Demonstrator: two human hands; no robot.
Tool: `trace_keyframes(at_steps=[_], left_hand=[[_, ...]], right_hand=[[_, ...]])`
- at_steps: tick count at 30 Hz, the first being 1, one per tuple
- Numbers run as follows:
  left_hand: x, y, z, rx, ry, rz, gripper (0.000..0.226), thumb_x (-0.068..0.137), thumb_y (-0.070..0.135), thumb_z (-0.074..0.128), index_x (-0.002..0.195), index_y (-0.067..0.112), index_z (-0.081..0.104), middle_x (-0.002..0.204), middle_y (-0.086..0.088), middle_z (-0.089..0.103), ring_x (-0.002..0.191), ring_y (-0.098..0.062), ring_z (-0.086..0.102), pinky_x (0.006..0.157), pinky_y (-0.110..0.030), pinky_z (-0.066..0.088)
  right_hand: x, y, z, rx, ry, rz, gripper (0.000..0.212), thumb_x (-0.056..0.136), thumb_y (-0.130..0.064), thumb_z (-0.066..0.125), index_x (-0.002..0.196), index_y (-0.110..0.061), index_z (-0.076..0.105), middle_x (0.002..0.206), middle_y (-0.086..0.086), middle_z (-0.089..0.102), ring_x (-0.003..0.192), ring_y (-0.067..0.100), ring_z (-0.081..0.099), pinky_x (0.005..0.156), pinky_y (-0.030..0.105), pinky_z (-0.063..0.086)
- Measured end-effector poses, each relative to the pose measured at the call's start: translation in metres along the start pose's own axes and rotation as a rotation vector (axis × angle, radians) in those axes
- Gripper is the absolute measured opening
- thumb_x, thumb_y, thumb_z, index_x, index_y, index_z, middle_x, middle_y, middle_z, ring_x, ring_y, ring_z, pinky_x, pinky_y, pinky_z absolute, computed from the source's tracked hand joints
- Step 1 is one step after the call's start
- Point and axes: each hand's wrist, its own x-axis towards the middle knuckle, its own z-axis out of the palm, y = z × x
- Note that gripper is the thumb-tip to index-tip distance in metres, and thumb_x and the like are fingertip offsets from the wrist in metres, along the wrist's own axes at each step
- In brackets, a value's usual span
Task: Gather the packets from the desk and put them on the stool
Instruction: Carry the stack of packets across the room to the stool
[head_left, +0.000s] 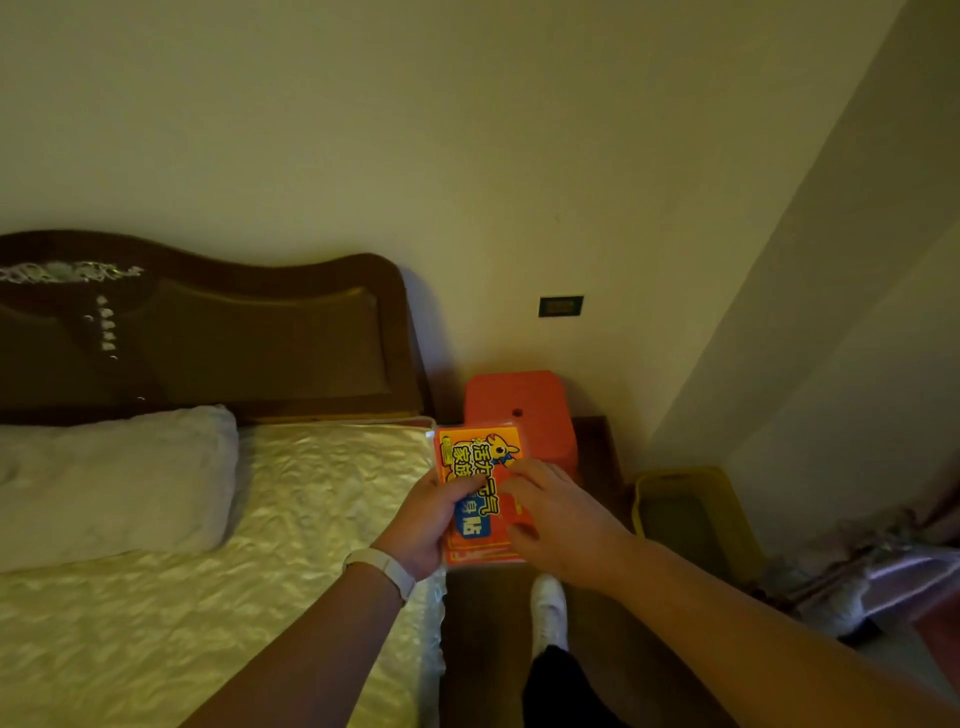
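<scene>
Dim bedroom, head view: a bed (208, 545) with a dark wooden headboard (218, 332) and a white pillow (109, 483) fills the left, and a plain wall with a small socket plate (561, 306) rises behind. Between the bed and the wall corner stands the orange stool (519, 410), its seat bare except for a small centre hole.

The person's left hand (426, 525), a white band (384, 566) at the wrist, is clamped on a stack of orange packets (480, 499), thumb across the printed face. The right hand (556, 514) is closed on the opposite edge, fingers curled over it. Held from both sides, the stack is probably being squared so that no packet slips during the transfer. The packets hang in the air just in front of the stool, overlapping its near edge in the frame and not resting on it.

A dark low counter (597, 447) appears to lie under and beside the stool; its extent is hard to judge. A yellow bin (696, 514) sits to the right, well clear, with bundled fabric (883, 571) beyond. The person's white shoe (549, 608) stands below the hands. Nothing visible blocks the path to the seat.
</scene>
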Motion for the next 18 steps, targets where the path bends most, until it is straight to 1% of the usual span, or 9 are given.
trace_keyframes(at_steps=[5,8,11,14,16,18], left_hand=[[0.064,0.027,0.003,0.006,0.050,-0.008,0.032,0.088,0.009,0.064,0.118,0.001,0.064,0.107,-0.026,0.072,0.083,-0.033,0.072,0.075,-0.044,0.059],[0.105,0.046,0.012,0.004,0.091,-0.007,0.035,0.087,0.007,0.064,0.120,-0.001,0.062,0.113,-0.029,0.068,0.083,-0.034,0.071,0.076,-0.045,0.058],[0.143,0.066,0.022,0.001,0.099,-0.026,0.039,0.083,0.008,0.066,0.121,-0.002,0.062,0.113,-0.029,0.068,0.083,-0.034,0.071,0.077,-0.046,0.058],[0.176,0.084,0.030,-0.037,0.099,-0.039,0.045,0.077,0.011,0.070,0.119,-0.004,0.063,0.106,-0.027,0.071,0.077,-0.031,0.072,0.073,-0.044,0.059],[0.193,0.092,0.032,-0.061,0.096,-0.026,0.040,0.077,0.010,0.068,0.115,-0.002,0.064,0.097,-0.022,0.074,0.074,-0.029,0.073,0.069,-0.041,0.061],[0.207,0.099,0.033,-0.078,0.101,-0.023,0.034,0.081,0.007,0.066,0.114,0.000,0.065,0.093,-0.019,0.075,0.072,-0.029,0.073,0.069,-0.041,0.061]], right_hand=[[0.062,0.043,-0.007,0.012,-0.018,-0.037,0.053,0.087,-0.030,0.055,0.137,-0.016,0.041,0.142,0.001,0.037,0.129,0.019,0.034,0.110,0.032,0.033],[0.101,0.073,-0.017,0.031,-0.013,-0.062,0.052,0.086,-0.026,0.058,0.134,-0.013,0.044,0.141,0.006,0.040,0.127,0.022,0.037,0.108,0.031,0.031],[0.132,0.100,-0.029,0.081,-0.022,-0.056,0.051,0.084,-0.024,0.059,0.132,-0.012,0.046,0.138,0.007,0.042,0.125,0.023,0.040,0.106,0.030,0.033],[0.162,0.126,-0.040,0.114,0.000,-0.079,0.047,0.082,-0.022,0.061,0.127,-0.012,0.051,0.135,0.007,0.045,0.121,0.024,0.045,0.105,0.033,0.038],[0.181,0.141,-0.046,0.135,0.014,-0.083,0.043,0.081,-0.020,0.062,0.123,-0.012,0.055,0.133,0.008,0.047,0.121,0.024,0.046,0.104,0.034,0.039],[0.194,0.151,-0.049,0.157,0.014,-0.074,0.042,0.080,-0.020,0.062,0.121,-0.013,0.055,0.132,0.007,0.048,0.121,0.024,0.046,0.104,0.037,0.040]])
